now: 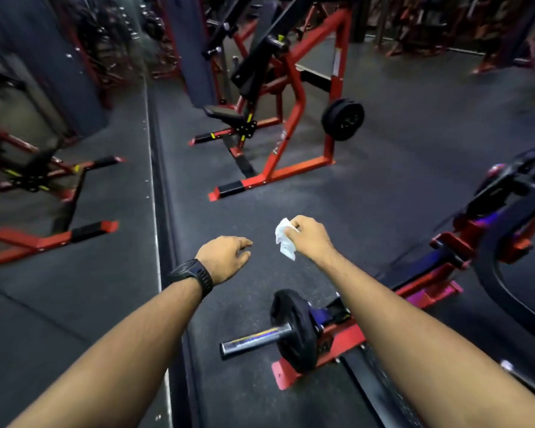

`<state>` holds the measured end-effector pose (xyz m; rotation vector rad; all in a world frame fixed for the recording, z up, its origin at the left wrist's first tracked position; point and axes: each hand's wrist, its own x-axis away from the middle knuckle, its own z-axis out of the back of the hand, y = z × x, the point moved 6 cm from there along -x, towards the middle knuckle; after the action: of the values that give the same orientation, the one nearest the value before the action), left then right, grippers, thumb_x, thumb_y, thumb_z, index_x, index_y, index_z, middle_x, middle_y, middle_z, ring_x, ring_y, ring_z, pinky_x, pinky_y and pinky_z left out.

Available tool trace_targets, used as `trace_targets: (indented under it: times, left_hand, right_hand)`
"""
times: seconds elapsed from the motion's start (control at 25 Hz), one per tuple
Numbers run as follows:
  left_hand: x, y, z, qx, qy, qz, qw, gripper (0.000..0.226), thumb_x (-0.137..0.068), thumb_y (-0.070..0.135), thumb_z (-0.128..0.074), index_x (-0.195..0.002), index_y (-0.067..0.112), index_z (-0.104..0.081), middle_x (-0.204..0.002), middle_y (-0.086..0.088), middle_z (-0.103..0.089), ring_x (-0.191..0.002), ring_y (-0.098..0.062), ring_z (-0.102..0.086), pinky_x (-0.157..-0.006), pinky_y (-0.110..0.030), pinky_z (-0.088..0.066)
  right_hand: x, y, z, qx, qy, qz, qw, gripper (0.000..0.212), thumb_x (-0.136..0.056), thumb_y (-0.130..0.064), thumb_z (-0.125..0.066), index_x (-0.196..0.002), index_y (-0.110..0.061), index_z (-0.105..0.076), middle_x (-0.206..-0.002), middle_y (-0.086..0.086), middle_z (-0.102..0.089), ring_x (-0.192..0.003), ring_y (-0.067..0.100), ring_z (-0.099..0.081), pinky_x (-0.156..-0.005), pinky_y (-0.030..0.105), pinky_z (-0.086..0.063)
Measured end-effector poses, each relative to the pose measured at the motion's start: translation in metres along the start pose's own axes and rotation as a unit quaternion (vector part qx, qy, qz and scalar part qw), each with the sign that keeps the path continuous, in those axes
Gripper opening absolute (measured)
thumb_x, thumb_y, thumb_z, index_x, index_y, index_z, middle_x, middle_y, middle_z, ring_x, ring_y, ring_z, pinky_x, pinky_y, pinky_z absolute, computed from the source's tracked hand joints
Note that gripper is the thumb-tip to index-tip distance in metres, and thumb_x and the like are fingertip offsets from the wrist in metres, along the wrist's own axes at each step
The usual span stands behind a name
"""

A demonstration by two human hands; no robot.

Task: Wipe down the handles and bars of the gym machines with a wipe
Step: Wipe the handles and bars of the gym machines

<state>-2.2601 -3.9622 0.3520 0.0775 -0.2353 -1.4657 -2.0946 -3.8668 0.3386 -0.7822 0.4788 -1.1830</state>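
My right hand point(309, 236) pinches a crumpled white wipe point(284, 239) and holds it in the air above the dark rubber floor. To its left my left hand point(227, 254) hovers with loosely curled fingers and holds nothing; a black watch sits on its wrist. Both hands are apart from any machine. Ahead stands a red and black plate-loaded machine point(291, 97) with a black seat and arms. Below my right forearm a chrome weight peg point(254, 338) carries a black plate point(294, 329) on a red frame.
A wall mirror point(59, 149) runs along the left and reflects the red machine. At the right edge stands another red and black machine point(491, 236). A black plate point(342, 118) hangs on the far machine. Open floor point(399, 149) lies between the machines.
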Motion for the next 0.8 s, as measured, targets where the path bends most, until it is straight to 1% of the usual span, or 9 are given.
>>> trace_targets:
  times: [0.12, 0.24, 0.32, 0.44, 0.52, 0.6, 0.68, 0.8]
  left_hand:
    - [-0.034, -0.040, 0.007, -0.014, -0.010, 0.019, 1.000, 0.039, -0.101, 0.035, -0.045, -0.139, 0.026, -0.051, -0.136, 0.004, -0.059, -0.124, -0.019, -0.054, -0.099, -0.030, -0.042]
    - [-0.068, -0.067, 0.015, -0.010, 0.002, 0.039, 0.999, 0.039, -0.101, 0.036, -0.046, -0.139, 0.027, -0.052, -0.134, 0.005, -0.060, -0.122, -0.018, -0.056, -0.098, -0.030, -0.043]
    - [-0.093, -0.085, 0.022, -0.010, 0.003, 0.046, 0.999, 0.039, -0.100, 0.036, -0.046, -0.138, 0.028, -0.053, -0.133, 0.006, -0.061, -0.120, -0.017, -0.057, -0.097, -0.029, -0.043]
    - [-0.134, -0.110, 0.031, -0.027, -0.018, 0.049, 0.998, 0.039, -0.100, 0.037, -0.047, -0.137, 0.028, -0.053, -0.132, 0.005, -0.062, -0.119, -0.017, -0.057, -0.096, -0.029, -0.043]
    - [-0.169, -0.127, 0.034, -0.031, -0.028, 0.049, 0.998, 0.039, -0.100, 0.037, -0.046, -0.137, 0.028, -0.053, -0.131, 0.005, -0.062, -0.118, -0.018, -0.058, -0.095, -0.029, -0.044]
    - [-0.210, -0.135, 0.033, -0.031, -0.040, 0.032, 0.998, 0.039, -0.099, 0.038, -0.046, -0.137, 0.029, -0.053, -0.131, 0.005, -0.062, -0.118, -0.018, -0.058, -0.096, -0.030, -0.044]
    - [-0.258, -0.136, 0.027, -0.045, -0.057, -0.010, 0.997, 0.039, -0.100, 0.038, -0.045, -0.137, 0.030, -0.053, -0.132, 0.007, -0.061, -0.119, -0.018, -0.057, -0.096, -0.030, -0.045]
    - [-0.332, -0.135, 0.016, -0.038, -0.082, -0.093, 0.992, 0.038, -0.100, 0.036, -0.045, -0.136, 0.029, -0.054, -0.133, 0.006, -0.060, -0.120, -0.018, -0.057, -0.096, -0.029, -0.045]
  right_hand:
    - [-0.043, -0.013, -0.026, 0.005, -0.012, 0.014, 1.000, 0.013, -0.088, -0.022, -0.052, -0.077, -0.016, -0.057, -0.087, 0.003, -0.065, -0.084, 0.022, -0.059, -0.066, 0.028, -0.037]
    - [-0.090, -0.023, -0.046, 0.018, -0.039, 0.031, 0.999, 0.012, -0.087, -0.021, -0.053, -0.077, -0.018, -0.056, -0.087, 0.003, -0.065, -0.084, 0.022, -0.059, -0.067, 0.028, -0.039]
    - [-0.121, -0.028, -0.054, 0.011, -0.044, 0.027, 0.999, 0.009, -0.087, -0.019, -0.053, -0.078, -0.017, -0.057, -0.086, 0.003, -0.064, -0.084, 0.022, -0.060, -0.067, 0.027, -0.039]
    - [-0.160, -0.038, -0.057, 0.003, -0.046, 0.020, 0.999, 0.009, -0.088, -0.015, -0.053, -0.080, -0.016, -0.056, -0.083, -0.001, -0.060, -0.080, 0.018, -0.055, -0.065, 0.025, -0.035]
    - [-0.185, -0.041, -0.051, 0.001, -0.027, 0.019, 0.999, 0.008, -0.088, -0.013, -0.054, -0.081, -0.016, -0.056, -0.082, -0.003, -0.059, -0.078, 0.015, -0.052, -0.063, 0.023, -0.031]
    - [-0.209, -0.032, -0.046, -0.011, 0.001, -0.008, 1.000, 0.008, -0.087, -0.013, -0.054, -0.081, -0.017, -0.057, -0.077, -0.006, -0.058, -0.077, 0.014, -0.053, -0.059, 0.022, -0.032]
    - [-0.234, -0.015, -0.046, -0.014, 0.024, -0.050, 0.998, 0.008, -0.087, -0.013, -0.054, -0.080, -0.018, -0.055, -0.071, -0.009, -0.056, -0.075, 0.015, -0.054, -0.054, 0.021, -0.033]
    - [-0.272, 0.003, -0.053, -0.006, 0.062, -0.119, 0.991, 0.012, -0.086, -0.014, -0.051, -0.076, -0.019, -0.053, -0.076, -0.006, -0.058, -0.078, 0.017, -0.056, -0.063, 0.026, -0.038]
